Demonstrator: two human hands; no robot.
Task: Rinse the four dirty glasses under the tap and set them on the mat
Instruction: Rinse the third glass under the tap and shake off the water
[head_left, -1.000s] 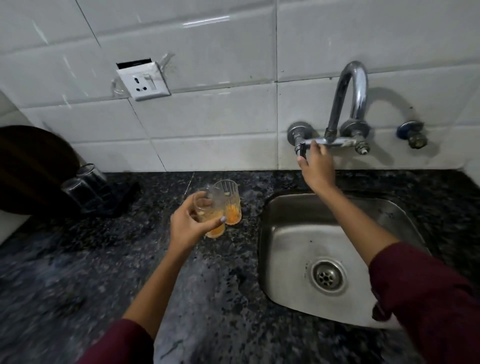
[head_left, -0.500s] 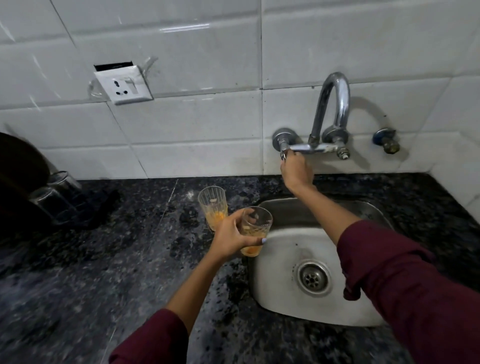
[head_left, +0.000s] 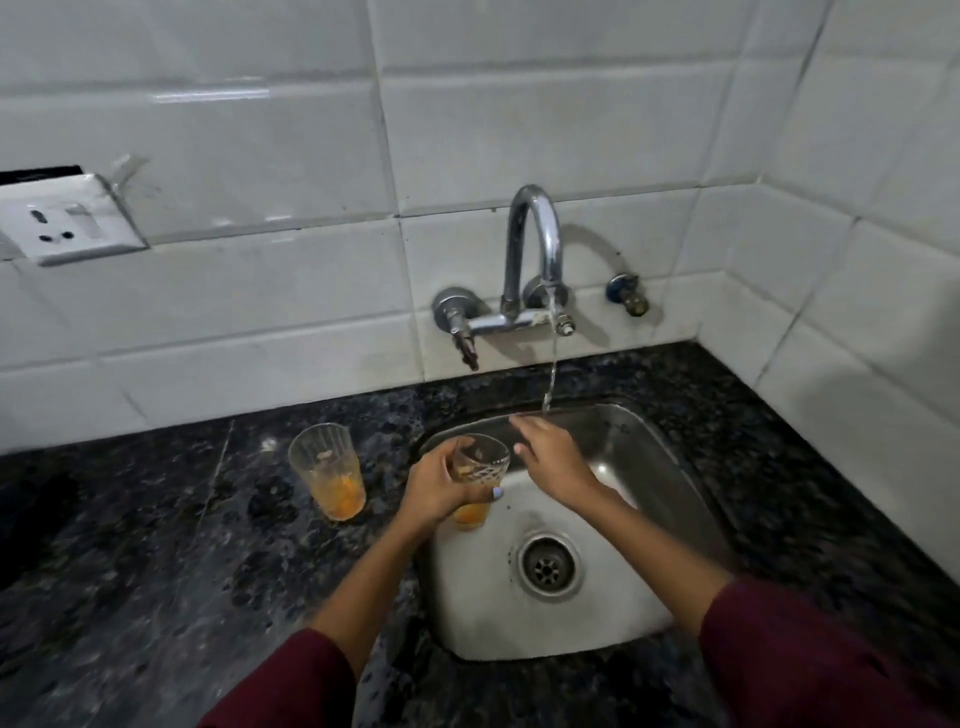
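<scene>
Step in hand, as judged: bring the held glass (head_left: 477, 470) under the running water (head_left: 551, 364) and flush out the orange residue.

Current state: the left hand (head_left: 441, 491) is at centre frame, over the left rim of the sink (head_left: 649, 457); its fingers are wrapped and clamped round the glass, which is upright or nearly so, mouth up, with orange dregs at its base. The right hand (head_left: 553, 460) sits just right of the glass, fingers together and extended, holding nothing; whether it touches the rim cannot be told. The tap (head_left: 537, 244), centre frame above the sink, is delivering a thin stream that lands near the sink's back edge, just beyond the right hand. A second dirty glass (head_left: 328, 470) stands on the dark counter (head_left: 156, 519), left of centre, apart from the sink. The other two glasses and the mat are not in view.

Recommended procedure:
1. Move the glass right and back until its mouth is directly beneath the stream; keep the grip low on the body so the rim stays clear.
2. Fill partly; swirl; tip out over the drain (head_left: 548, 569); repeat until no orange remains.
3. Use the free hand to rub the inner wall if residue clings.

Caution: wet patterned glass is likely slippery; hold it over the basin, away from the steel edge.
</scene>
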